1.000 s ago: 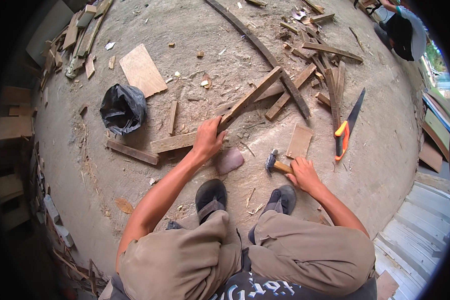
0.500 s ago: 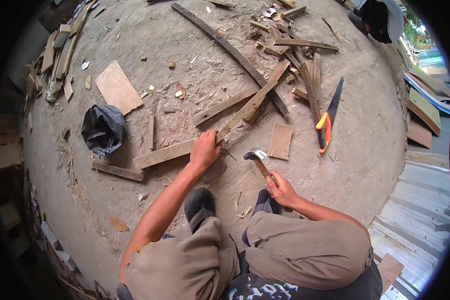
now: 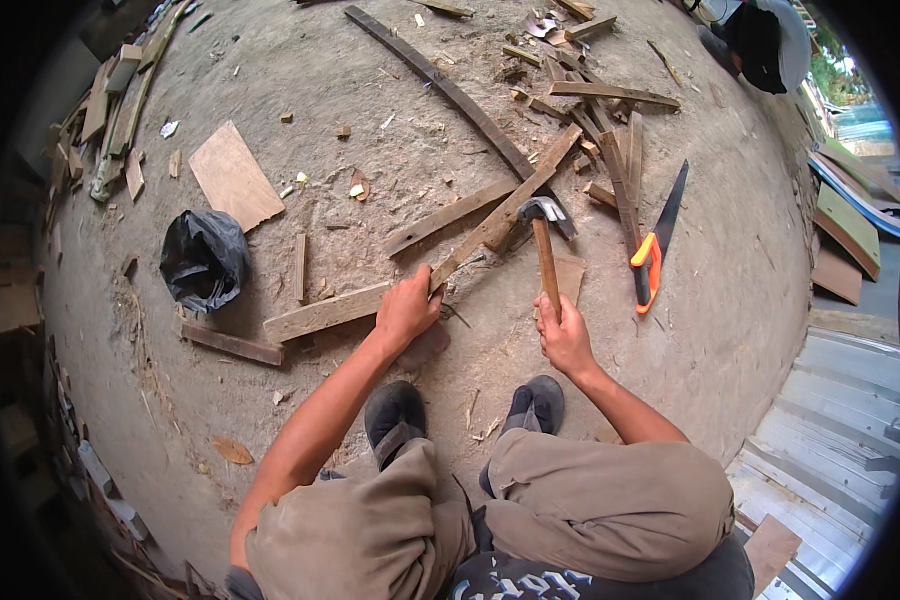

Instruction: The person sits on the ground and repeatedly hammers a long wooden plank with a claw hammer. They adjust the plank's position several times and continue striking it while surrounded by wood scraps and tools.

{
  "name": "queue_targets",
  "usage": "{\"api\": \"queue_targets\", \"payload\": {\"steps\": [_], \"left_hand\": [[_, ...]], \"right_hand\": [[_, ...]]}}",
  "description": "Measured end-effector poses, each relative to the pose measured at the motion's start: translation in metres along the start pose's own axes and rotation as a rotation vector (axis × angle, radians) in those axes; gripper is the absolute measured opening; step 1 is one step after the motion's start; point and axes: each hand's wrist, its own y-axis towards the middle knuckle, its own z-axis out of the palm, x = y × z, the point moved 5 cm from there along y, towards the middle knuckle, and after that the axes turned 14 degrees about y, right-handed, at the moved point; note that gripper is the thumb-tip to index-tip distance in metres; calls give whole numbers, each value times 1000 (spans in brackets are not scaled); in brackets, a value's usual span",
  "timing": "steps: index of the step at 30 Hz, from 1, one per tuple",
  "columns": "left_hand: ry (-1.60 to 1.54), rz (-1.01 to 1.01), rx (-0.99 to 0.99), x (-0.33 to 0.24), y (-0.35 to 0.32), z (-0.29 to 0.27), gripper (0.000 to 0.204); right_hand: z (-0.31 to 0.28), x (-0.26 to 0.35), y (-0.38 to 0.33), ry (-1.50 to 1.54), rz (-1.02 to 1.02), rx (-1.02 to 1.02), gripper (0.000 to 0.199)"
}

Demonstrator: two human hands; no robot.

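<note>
My left hand is wrapped round a long wooden board that slants from near left to far right. The board's far end crosses over a long dark wood strip. In my right hand is a claw hammer, gripped low on its wooden handle. Its metal head is up beside the board's far part; whether the two touch I cannot tell. Behind the handle a small flat wood piece lies on the ground, partly hidden. A shorter wood strip rests just left of the board.
A hand saw with an orange handle lies to the right. Scrap wood is piled at the far right. On the left are a black plastic bag, a plywood piece and a short wood block. Corrugated metal sheets lie at the right edge.
My right hand has raised the hammer and swung its head away from me, from above my right foot to beside the board. My left hand keeps its hold on the board.
</note>
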Motion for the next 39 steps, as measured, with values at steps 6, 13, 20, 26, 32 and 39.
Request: {"api": "queue_targets", "payload": {"steps": [6,13,20,26,32,39], "left_hand": [[35,-15,-11,10,-3,4,29],[41,-9,8,5,2,3,28],[37,-36,38,9,-2,5,28],[34,-12,65,2,2,4,29],[70,-38,44,12,5,8,31],[71,-14,56,5,4,8,31]], "right_hand": [[25,54,-1,307,-113,85,44],[-1,1,15,-110,45,79,51],[25,100,-6,291,-235,77,48],[-4,20,18,-75,42,48,49],[12,110,-1,360,-112,56,51],[1,-6,18,7,-77,79,49]]}}
